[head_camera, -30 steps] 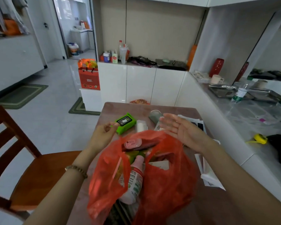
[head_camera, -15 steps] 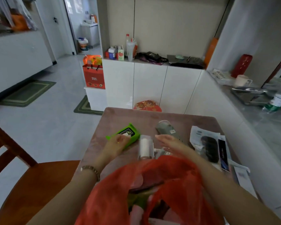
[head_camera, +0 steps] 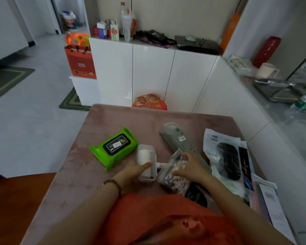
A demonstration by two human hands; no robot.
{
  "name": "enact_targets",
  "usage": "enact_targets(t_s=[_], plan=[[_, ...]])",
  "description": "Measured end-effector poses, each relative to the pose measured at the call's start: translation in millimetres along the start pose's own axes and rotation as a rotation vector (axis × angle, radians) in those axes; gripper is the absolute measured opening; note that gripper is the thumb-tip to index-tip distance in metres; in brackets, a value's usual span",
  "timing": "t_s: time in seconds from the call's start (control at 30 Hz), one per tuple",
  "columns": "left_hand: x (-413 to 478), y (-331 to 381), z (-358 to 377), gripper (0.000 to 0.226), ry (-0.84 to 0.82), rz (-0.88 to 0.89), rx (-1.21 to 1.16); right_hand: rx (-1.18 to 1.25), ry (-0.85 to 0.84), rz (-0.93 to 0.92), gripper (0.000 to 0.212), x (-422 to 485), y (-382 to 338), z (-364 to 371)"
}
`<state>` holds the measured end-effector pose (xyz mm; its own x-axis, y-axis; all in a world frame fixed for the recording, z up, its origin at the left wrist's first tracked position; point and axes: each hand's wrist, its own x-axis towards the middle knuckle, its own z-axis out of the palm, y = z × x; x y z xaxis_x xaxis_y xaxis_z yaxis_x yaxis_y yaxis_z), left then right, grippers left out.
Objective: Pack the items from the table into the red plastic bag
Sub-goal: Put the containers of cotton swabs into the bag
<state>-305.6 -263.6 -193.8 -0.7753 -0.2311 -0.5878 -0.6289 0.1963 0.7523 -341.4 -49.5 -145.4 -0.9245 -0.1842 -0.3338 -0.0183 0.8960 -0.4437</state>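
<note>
The red plastic bag (head_camera: 148, 214) lies at the near edge of the pink table (head_camera: 102, 117), between my forearms, with a pink item showing inside. My left hand (head_camera: 132, 171) grips a white translucent box (head_camera: 146, 160) just beyond the bag. My right hand (head_camera: 191, 169) holds a clear patterned packet (head_camera: 175, 171) beside that box. A green wet-wipes pack (head_camera: 114, 147) lies to the left of the box. A grey flat case (head_camera: 178, 140) lies behind my right hand.
Papers, a black oval object (head_camera: 228, 160) and a dark slim box (head_camera: 245, 167) sit on the table's right side. A wooden chair (head_camera: 16, 197) stands at the left. White cabinets (head_camera: 148, 71) and a counter with a red vase (head_camera: 266, 50) are beyond.
The view has tilted down toward the table. Both hands moved forward from the bag's mouth; the left left the green pack and took the white box, the right closed on the clear packet.
</note>
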Motion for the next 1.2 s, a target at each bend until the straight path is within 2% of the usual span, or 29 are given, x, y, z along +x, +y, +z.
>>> enact_targets(t_s=[0.07,0.13,0.27,0.33,0.47,0.53,0.6,0.7,0.77,0.87,1.0,1.1,1.13,1.2], plan=[[3.4,-0.8,2.3,0.060,0.005,-0.038,-0.091,-0.134,0.206,0.079,0.086,-0.2,9.3,6.8],[2.4,-1.3,4.7,0.057,-0.003,-0.075,-0.176,-0.062,0.277,0.188,0.088,-3.8,14.6,12.8],[-3.7,-3.1,9.3,0.058,-0.025,-0.139,-0.331,0.267,0.082,0.267,0.070,-8.8,21.9,31.5],[-7.9,-4.6,11.0,0.068,-0.027,-0.155,-0.393,0.415,0.059,0.296,0.065,-9.3,23.7,37.3],[-18.8,-1.7,7.9,0.081,0.017,-0.127,-0.437,0.754,0.020,0.375,0.031,-16.5,14.4,27.1],[-26.6,5.0,0.6,0.065,0.071,-0.072,-0.429,0.948,-0.023,0.414,0.032,-19.3,8.2,15.6],[-34.5,14.0,-10.7,0.049,0.117,0.006,-0.416,1.113,-0.002,0.379,0.033,-20.6,0.5,-2.7],[-47.6,33.0,-31.4,0.055,0.108,0.122,-0.480,1.413,-0.019,0.243,0.027,-27.7,-23.3,-38.1],[-60.8,48.9,-43.0,0.070,0.083,0.173,-0.527,1.503,-0.058,0.134,0.029,-36.3,-45.7,-59.8],[-85.9,69.1,-54.0,0.110,0.074,0.223,-0.587,1.601,-0.058,0.019,0.036,-54.9,-80.2,-77.9],[-140.9,83.4,-56.2,0.112,0.101,0.309,-0.567,1.732,0.031,-0.070,0.041,-91.4,-117.6,-94.9],[-182.4,81.8,-56.2,0.117,0.074,0.326,-0.599,1.667,0.167,-0.068,0.045,-122.7,-132.1,-101.4],[-193.7,78.7,-55.8,0.116,0.065,0.335,-0.614,1.618,0.213,-0.053,0.057,-135.2,-137.4,-101.2],[-225.7,78.2,-54.1,0.108,0.050,0.333,-0.641,1.523,0.288,0.013,0.099,-153.1,-140.0,-95.9]])
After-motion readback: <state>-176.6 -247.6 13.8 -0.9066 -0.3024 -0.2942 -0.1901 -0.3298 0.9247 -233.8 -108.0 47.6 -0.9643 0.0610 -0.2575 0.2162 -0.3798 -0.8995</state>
